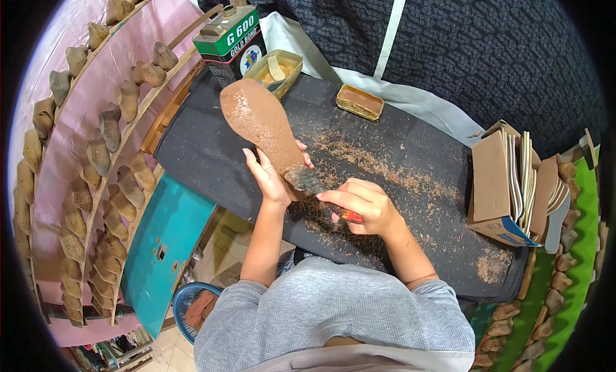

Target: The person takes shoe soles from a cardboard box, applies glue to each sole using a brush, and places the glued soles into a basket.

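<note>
A brown shoe sole (260, 118) is held above the table by my left hand (274, 185). The fingers wrap round its narrower end from below, with the thumb along one side. Its broad far end has a wet shine. My right hand (367, 205) is closed round the red handle of a brush (305, 179). The brush's dark, clotted bristles touch the near end of the sole. Part of the handle is hidden inside my fingers.
Brown shavings lie over the dark table cover (410, 128). A glue can (230, 43), an open tub (280, 72) and a small tin (360, 102) stand along the back. A cardboard box (491, 179) of sole sheets is at right. Racks of shoe lasts (110, 127) flank the table.
</note>
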The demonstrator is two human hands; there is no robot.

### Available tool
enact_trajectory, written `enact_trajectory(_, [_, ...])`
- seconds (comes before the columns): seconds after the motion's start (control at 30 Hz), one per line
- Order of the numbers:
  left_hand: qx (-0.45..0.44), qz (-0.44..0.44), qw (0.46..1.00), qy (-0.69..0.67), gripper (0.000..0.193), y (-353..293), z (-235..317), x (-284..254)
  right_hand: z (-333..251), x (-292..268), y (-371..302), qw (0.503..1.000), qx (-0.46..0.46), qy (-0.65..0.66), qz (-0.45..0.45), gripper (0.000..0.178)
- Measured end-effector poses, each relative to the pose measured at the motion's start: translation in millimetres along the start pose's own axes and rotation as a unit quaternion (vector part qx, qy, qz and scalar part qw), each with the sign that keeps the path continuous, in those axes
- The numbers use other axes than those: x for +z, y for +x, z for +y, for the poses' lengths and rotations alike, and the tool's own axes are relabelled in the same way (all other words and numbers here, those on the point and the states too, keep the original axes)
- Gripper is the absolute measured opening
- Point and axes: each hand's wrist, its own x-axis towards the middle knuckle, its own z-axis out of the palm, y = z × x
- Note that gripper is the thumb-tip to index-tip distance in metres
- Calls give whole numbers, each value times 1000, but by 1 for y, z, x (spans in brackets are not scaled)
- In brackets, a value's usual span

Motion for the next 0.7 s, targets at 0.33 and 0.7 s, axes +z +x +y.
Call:
enact_trajectory(0.33, [27, 44, 998, -45, 74, 3, 0, -4, 2, 2, -9, 996, 13, 17, -88, 35])
enact_trajectory(0.7, [32, 17, 999, -10, 70, -3, -3, 4, -7, -29, -9, 987, 90, -133, -13, 32])
